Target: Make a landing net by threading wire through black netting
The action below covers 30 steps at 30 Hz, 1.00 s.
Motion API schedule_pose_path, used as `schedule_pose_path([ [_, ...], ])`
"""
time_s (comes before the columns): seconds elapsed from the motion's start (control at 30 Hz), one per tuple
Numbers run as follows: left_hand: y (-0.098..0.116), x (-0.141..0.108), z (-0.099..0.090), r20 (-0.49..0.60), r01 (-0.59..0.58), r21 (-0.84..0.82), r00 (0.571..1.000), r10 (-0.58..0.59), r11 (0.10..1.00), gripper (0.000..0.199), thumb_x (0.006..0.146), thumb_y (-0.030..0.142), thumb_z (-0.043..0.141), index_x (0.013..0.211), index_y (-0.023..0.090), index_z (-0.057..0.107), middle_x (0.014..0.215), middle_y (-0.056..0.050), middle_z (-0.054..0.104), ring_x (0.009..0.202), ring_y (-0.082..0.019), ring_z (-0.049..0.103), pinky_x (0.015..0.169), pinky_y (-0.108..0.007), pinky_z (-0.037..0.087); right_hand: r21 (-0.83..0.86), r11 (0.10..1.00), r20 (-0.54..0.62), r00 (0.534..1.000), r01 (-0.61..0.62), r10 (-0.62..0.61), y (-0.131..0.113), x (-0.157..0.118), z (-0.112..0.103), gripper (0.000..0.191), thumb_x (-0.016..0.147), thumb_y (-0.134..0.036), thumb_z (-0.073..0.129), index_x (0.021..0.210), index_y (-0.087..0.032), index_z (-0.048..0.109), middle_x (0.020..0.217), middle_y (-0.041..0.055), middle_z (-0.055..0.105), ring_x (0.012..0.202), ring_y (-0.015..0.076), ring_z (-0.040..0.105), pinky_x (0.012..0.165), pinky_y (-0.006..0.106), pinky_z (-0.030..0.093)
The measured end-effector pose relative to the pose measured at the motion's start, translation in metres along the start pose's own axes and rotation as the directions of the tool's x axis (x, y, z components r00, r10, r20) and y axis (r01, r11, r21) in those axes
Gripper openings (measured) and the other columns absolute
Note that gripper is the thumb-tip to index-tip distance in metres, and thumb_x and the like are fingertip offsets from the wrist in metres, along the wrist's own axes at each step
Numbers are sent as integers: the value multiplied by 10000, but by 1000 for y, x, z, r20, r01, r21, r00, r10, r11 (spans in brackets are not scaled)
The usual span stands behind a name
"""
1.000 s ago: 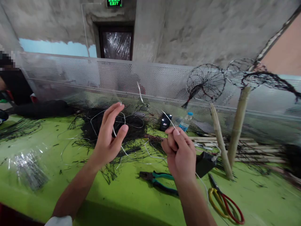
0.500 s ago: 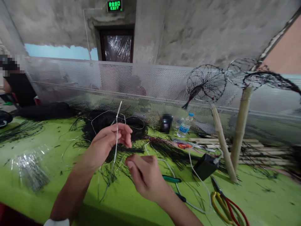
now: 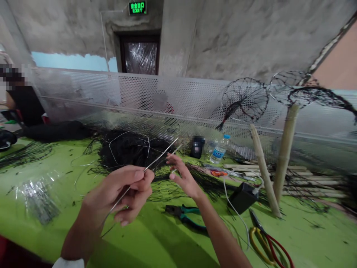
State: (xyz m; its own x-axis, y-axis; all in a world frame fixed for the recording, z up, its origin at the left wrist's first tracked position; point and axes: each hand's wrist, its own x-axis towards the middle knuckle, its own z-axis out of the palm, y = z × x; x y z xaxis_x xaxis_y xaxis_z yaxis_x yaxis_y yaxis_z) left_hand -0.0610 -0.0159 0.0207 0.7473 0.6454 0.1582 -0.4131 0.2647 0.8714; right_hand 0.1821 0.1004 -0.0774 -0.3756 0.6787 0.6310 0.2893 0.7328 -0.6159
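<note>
My left hand (image 3: 125, 193) pinches a thin metal wire (image 3: 161, 156) between thumb and forefinger. The wire slants up to the right, and its tail trails below the palm. Just right of its upper end, my right hand (image 3: 184, 178) is raised with its fingers apart. Another light wire end shows close behind its fingertips; where that one leads is hidden. Beneath the right forearm lie pliers (image 3: 182, 213) with green and black handles, partly covered. Black netting (image 3: 121, 149) is heaped behind the hands, with loose loops of wire over it.
Scissors (image 3: 263, 238) with red and yellow handles, a black box (image 3: 243, 199) with a white cable and a water bottle (image 3: 219, 150) are at right. Bamboo posts (image 3: 286, 149) stand there near netted hoops (image 3: 245, 98). A plastic bag (image 3: 40, 197) lies left. A person (image 3: 23, 102) is far left.
My left hand has turned and lowered, and the wire now slants right instead of standing nearly upright. My right hand has moved up and right and its fingers have opened, uncovering the pliers.
</note>
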Motion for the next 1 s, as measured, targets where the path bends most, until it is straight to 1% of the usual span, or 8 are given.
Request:
schedule_pose_path([
  [0.1, 5, -2, -9, -40, 13, 169, 999, -7, 986, 395, 1049, 481, 518, 774, 212, 432, 553, 51, 459, 350, -68, 462, 391, -166, 429, 88, 988, 119, 986, -130, 119, -3, 3, -2, 295, 949, -426, 657, 1027, -157, 753, 866, 51, 724, 714, 144, 628, 652, 251, 505],
  [0.23, 13, -4, -20, -122, -49, 299, 988, 89, 953, 342, 1069, 472, 497, 848, 211, 485, 619, 12, 597, 458, -130, 639, 491, -223, 563, 44, 980, -35, 980, -194, 195, -9, 7, -31, 317, 972, -369, 599, 791, -148, 738, 720, 34, 662, 652, 133, 578, 619, 247, 439],
  [0.4, 11, -4, -21, -276, -134, 408, 925, 262, 903, 337, 1067, 476, 517, 872, 202, 543, 521, 83, 402, 363, -42, 308, 381, -150, 327, -38, 975, -336, 922, -218, 193, -35, 2, -81, 223, 929, -366, 636, 853, -174, 719, 668, 5, 623, 590, 133, 516, 558, 257, 372],
  [0.47, 6, 0, -20, -347, -187, 516, 846, 404, 836, 325, 1060, 470, 538, 887, 198, 574, 515, 87, 342, 406, -50, 232, 386, -159, 218, -194, 959, -413, 904, -207, 111, -60, -7, -91, 166, 926, -346, 662, 876, -198, 720, 686, 2, 646, 579, 134, 527, 561, 267, 387],
  [0.57, 0, 10, -20, -382, -221, 691, 697, 607, 688, 283, 1067, 459, 536, 996, 202, 630, 522, 77, 348, 452, -78, 258, 425, -204, 208, -520, 847, -299, 952, -109, -61, -110, -31, -89, 133, 956, -328, 678, 872, -231, 711, 778, 21, 721, 650, 161, 629, 625, 302, 460],
  [0.73, -1, 17, -22, -341, -168, 834, 591, 731, 525, 285, 1078, 447, 512, 1045, 221, 683, 533, 66, 328, 465, -101, 276, 457, -263, 205, -737, 665, -31, 978, 117, -206, -163, -69, -75, 84, 958, -343, 673, 937, -268, 705, 796, 32, 742, 621, 195, 620, 600, 359, 411],
  [0.9, 6, 6, -26, -168, -55, 975, 447, 879, 214, 291, 1074, 416, 514, 1027, 236, 738, 544, 45, 364, 481, -115, 334, 490, -297, 275, -818, 568, -201, 970, -91, -135, -133, -50, -84, 156, 1017, -333, 591, 959, -261, 716, 835, 57, 726, 722, 218, 608, 678, 352, 368],
  [1.0, 6, -4, -27, -23, 157, 987, 339, 940, -33, 271, 1081, 348, 498, 1087, 260, 754, 556, 42, 438, 479, -111, 359, 516, -293, 320, -850, 493, -286, 948, -185, -136, -105, -30, -93, 205, 1035, -314, 553, 975, -232, 731, 847, 88, 696, 830, 250, 599, 741, 361, 369],
])
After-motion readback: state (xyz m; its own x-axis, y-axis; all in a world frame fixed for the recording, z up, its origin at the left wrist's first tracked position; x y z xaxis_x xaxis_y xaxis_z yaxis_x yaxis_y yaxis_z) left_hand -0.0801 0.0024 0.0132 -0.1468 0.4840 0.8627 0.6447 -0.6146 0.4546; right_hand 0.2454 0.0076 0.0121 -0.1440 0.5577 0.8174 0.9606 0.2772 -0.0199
